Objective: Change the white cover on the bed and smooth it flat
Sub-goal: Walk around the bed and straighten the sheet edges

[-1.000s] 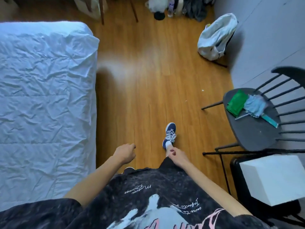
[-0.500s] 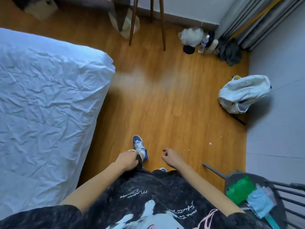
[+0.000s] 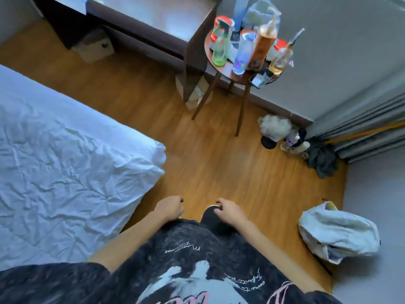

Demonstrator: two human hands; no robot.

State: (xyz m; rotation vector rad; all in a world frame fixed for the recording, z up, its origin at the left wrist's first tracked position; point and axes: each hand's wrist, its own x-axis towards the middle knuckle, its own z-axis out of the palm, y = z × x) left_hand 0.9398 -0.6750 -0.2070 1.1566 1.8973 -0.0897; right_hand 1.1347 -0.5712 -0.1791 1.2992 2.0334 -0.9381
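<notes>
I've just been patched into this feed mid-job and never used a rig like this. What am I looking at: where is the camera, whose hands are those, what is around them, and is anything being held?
There is no machine here. The one picture comes from a wide-angle camera worn on a person's head, looking forward and down, so you see their dark printed shirt and both bare arms from above. The left hand and the right hand hang in front of the body with loosely curled fingers; neither holds anything.

To the left is the bed, with the white cover on it, visibly wrinkled. The hands are not touching it. Ahead on the wooden floor stands a small round table crowded with bottles. A crumpled white bag lies on the floor at the right, by the grey wall.
</notes>
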